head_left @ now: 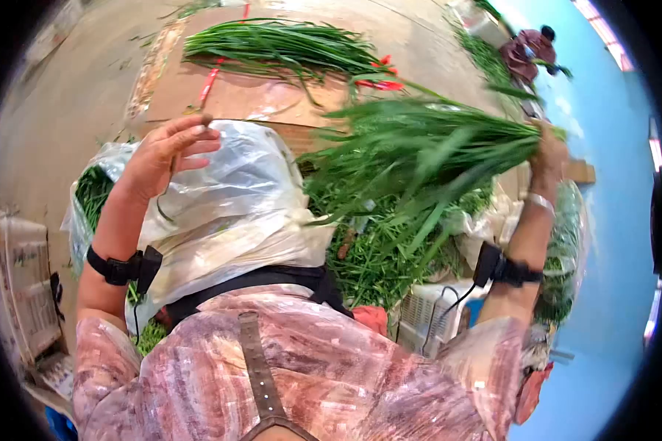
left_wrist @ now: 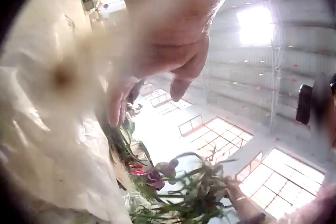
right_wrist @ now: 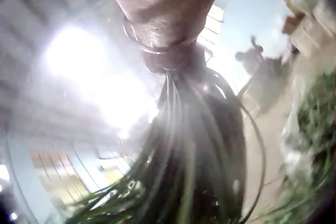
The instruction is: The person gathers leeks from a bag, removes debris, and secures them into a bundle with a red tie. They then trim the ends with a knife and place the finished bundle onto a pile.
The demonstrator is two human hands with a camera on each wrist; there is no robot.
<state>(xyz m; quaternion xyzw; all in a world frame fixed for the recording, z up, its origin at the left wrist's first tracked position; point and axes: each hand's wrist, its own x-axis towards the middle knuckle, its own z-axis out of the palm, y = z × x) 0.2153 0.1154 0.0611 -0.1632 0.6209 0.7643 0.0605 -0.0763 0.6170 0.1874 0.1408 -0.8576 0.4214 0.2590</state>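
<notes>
My right hand (head_left: 550, 153) grips a bunch of chives (head_left: 434, 143) at its stem end, at the right of the head view. The long leaves fan out leftward over a heap of loose green leaves (head_left: 390, 250). In the right wrist view the same bunch (right_wrist: 184, 150) hangs below the hand, its leaves blurred. My left hand (head_left: 171, 151) is raised over a plastic sheet (head_left: 235, 176), fingers loosely extended. A thin dark leaf (head_left: 163, 209) trails below its palm. Another chive bunch (head_left: 279, 45) lies on cardboard (head_left: 176, 92) ahead, beside red tape (head_left: 210, 88).
A white plastic crate (head_left: 423, 312) stands low at the right of my lap. Bagged greens (head_left: 95, 191) sit on the left, near a pale crate (head_left: 28, 275). Far right, another person (head_left: 526, 55) crouches by a blue wall (head_left: 603, 132), holding greens.
</notes>
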